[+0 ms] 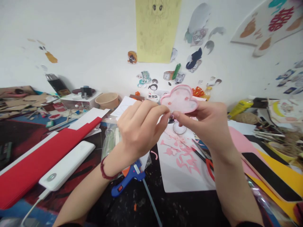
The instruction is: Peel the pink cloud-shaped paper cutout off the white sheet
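A pink-rimmed, cloud-shaped piece with a pale, see-through middle is held up in front of the wall. My right hand grips its right and lower edge between thumb and fingers. At the lower left edge of the cloud, my left hand pinches with thumb and forefinger; what lies between those fingertips is too small to make out. Below the hands, a white sheet carries pink paper scraps, and a clear ring-shaped item shows just under the fingers.
A blue glue gun lies below my left hand. Red-handled scissors rest by the sheet. At left are a white power bank and a red strip; at right, a phone. A beige bowl stands behind.
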Demonstrator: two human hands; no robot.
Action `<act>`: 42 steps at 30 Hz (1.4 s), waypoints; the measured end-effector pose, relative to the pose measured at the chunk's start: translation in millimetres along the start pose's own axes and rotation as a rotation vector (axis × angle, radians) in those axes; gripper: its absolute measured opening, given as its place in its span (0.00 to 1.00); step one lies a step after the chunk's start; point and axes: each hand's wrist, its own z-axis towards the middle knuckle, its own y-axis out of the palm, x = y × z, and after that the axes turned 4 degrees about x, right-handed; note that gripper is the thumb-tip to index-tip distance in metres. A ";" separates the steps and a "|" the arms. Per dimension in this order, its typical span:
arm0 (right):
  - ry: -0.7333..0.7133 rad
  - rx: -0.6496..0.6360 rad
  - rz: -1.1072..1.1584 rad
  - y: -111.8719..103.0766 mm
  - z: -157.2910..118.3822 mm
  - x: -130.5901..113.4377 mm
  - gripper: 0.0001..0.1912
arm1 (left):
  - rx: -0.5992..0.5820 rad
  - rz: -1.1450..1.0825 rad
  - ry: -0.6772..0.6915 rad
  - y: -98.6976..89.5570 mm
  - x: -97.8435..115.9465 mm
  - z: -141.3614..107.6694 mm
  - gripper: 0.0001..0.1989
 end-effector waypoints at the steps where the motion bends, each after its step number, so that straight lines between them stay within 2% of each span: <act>1: -0.015 0.006 -0.011 0.5 -0.3 0.0 0.09 | -0.007 0.022 0.005 0.8 0.4 -0.8 0.03; 16: -0.226 0.057 -0.185 2.5 -2.9 0.0 0.12 | 0.001 0.071 0.005 6.3 2.4 -4.1 0.02; 24: -0.196 0.037 -0.189 2.9 -3.8 -0.5 0.15 | -0.002 0.012 -0.065 7.2 3.7 -2.3 0.05; 28: -0.167 0.053 -0.191 2.5 -3.1 -2.0 0.14 | -0.009 -0.012 -0.099 5.1 4.3 -0.4 0.07; 35: -0.024 0.046 -0.095 -1.4 0.0 2.6 0.07 | -0.033 0.006 -0.182 -4.5 -3.1 3.2 0.06; 37: 0.048 0.054 -0.016 -4.4 3.6 9.7 0.07 | -0.090 0.056 -0.248 -8.1 -10.7 4.0 0.05; 40: 0.143 0.058 0.151 -10.0 9.8 21.3 0.07 | -0.293 0.103 -0.386 -10.1 -23.0 3.7 0.19; 42: 0.176 0.007 0.236 -13.6 13.0 27.0 0.07 | -0.406 0.019 -0.485 -8.9 -28.2 3.9 0.19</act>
